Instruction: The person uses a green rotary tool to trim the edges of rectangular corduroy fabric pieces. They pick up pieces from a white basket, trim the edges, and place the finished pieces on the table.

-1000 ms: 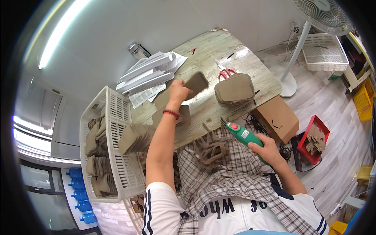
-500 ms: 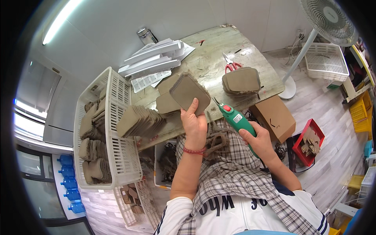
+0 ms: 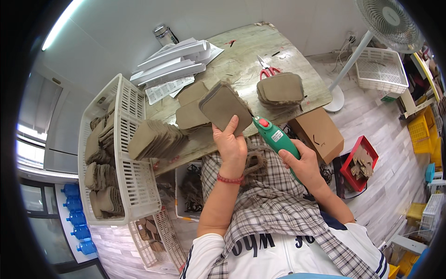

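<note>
My left hand (image 3: 230, 148) pinches a brown rounded-rectangle fabric pad (image 3: 225, 106) with a fuzzy edge, thumb on top. It is tilted above the near edge of the table. My right hand (image 3: 306, 163) wraps round a green handheld electric tool (image 3: 273, 136) with a red button. The tool's thin dark tip lies at the pad's right edge; whether they touch I cannot tell. More flat pads (image 3: 189, 115) lie left of the held one, beside a leaning row of pads (image 3: 155, 139). A pad stack (image 3: 280, 87) with frayed edges sits at right, in front of red-handled scissors (image 3: 268, 71).
A white slatted crate (image 3: 135, 153) of pads stands at the table's left. Papers (image 3: 174, 65) and a metal flask (image 3: 165, 34) are at the back. Right of the table are a cardboard box (image 3: 320, 136), a red tray (image 3: 344, 172) with brown pieces and a standing fan (image 3: 391, 18).
The tool's tip has come from a short gap to the held pad's right edge. The pad has turned slightly in my left hand. The whole view has shifted a little.
</note>
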{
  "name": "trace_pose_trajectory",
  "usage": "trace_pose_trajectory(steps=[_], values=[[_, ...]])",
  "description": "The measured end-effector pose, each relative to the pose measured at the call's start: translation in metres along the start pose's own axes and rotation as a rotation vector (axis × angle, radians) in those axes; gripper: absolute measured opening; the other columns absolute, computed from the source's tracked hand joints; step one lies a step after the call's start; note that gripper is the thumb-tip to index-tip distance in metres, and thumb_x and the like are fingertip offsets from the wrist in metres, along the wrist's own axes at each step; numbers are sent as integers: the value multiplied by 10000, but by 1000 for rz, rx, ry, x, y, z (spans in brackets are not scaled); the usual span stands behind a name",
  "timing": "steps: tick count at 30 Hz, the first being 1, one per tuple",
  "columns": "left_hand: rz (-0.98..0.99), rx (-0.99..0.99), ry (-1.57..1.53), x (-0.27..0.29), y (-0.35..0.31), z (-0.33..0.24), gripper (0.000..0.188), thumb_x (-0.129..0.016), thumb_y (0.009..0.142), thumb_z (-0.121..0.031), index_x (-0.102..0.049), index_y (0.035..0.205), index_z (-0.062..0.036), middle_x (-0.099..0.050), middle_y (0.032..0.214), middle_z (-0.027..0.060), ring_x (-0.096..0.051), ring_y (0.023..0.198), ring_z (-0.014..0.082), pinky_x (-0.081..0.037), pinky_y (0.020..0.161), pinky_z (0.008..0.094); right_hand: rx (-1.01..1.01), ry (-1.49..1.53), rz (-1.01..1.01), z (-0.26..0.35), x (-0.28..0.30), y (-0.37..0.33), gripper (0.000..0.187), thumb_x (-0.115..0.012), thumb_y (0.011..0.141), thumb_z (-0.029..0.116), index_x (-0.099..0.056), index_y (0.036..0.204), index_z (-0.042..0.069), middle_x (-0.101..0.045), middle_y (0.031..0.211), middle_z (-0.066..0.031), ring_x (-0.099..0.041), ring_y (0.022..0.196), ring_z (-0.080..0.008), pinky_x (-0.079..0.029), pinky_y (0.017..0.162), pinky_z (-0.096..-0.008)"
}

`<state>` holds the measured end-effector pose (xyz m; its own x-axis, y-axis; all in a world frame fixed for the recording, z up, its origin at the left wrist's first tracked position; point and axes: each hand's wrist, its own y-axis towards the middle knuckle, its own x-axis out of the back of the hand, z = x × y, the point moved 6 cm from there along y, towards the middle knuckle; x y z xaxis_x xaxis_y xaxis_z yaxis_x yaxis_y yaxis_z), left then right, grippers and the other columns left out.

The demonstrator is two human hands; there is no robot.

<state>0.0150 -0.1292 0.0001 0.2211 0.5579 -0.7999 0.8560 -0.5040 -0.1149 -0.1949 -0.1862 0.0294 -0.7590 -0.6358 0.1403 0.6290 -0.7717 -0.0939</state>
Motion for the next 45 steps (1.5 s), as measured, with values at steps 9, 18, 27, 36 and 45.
trace_pose_trajectory(steps=[9, 18, 27, 36, 45], values=[[63, 20, 58, 2, -8, 9, 463, -585, 841, 133, -473, 1254, -43, -591, 1185, 97, -596, 1082, 242, -507, 958, 385, 21, -40, -20, 1, 4, 3, 374, -712, 867, 271, -623, 1089, -16, -611, 706, -28, -544, 623, -67, -445, 564, -243], [54, 138, 87, 8, -25, 25, 473, -592, 831, 144, -483, 1247, -51, -595, 1185, 85, -596, 1059, 200, -497, 935, 344, 8, 1, -50, 0, 6, 7, 372, -709, 872, 275, -622, 1081, -20, -593, 690, -8, -529, 598, -56, -436, 546, -230], [86, 219, 122, 10, -42, 30, 425, -598, 816, 147, -517, 1195, -28, -630, 1129, 89, -629, 1000, 198, -523, 887, 333, 19, 45, -47, 4, 12, 12, 354, -708, 874, 271, -621, 1065, -14, -590, 712, -3, -524, 602, -51, -440, 543, -222], [279, 302, 380, 27, -29, 4, 425, -599, 789, 154, -563, 1174, -21, -658, 1111, 87, -648, 987, 186, -540, 852, 323, -24, 45, 85, -6, 36, 9, 350, -711, 868, 248, -621, 1075, -19, -612, 767, -21, -544, 625, -60, -459, 570, -223], [429, 452, 619, 25, -14, -24, 540, -605, 732, 181, -572, 1236, -10, -660, 1135, 63, -635, 998, 144, -509, 870, 283, -84, -81, 179, -12, 53, 1, 387, -724, 843, 257, -626, 1108, -8, -626, 753, -21, -554, 640, -62, -458, 593, -232]])
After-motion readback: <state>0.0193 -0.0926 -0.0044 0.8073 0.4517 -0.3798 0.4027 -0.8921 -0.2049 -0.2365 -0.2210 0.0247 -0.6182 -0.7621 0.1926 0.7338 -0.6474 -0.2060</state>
